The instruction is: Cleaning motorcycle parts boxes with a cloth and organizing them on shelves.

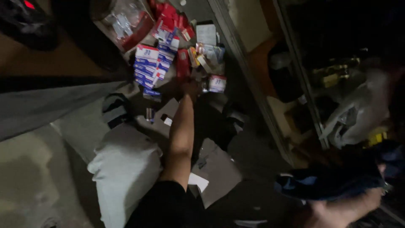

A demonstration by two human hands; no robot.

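My left hand [192,88] is stretched forward on the floor into a heap of small boxes. It lies beside a white and red box [217,83] and just below a red carton [183,63]. The dim light hides its fingers. A stack of blue and white boxes [148,67] stands to its left. At the bottom right, my right hand [337,211] is blurred and grips a dark blue bag [329,183] from below.
My bent knee in light grey trousers [122,169] and a striped sock [114,109] lie left of the arm. Flat cardboard pieces [217,169] cover the floor. A metal shelf frame [303,84] runs along the right, with a clear plastic bag [358,114] inside.
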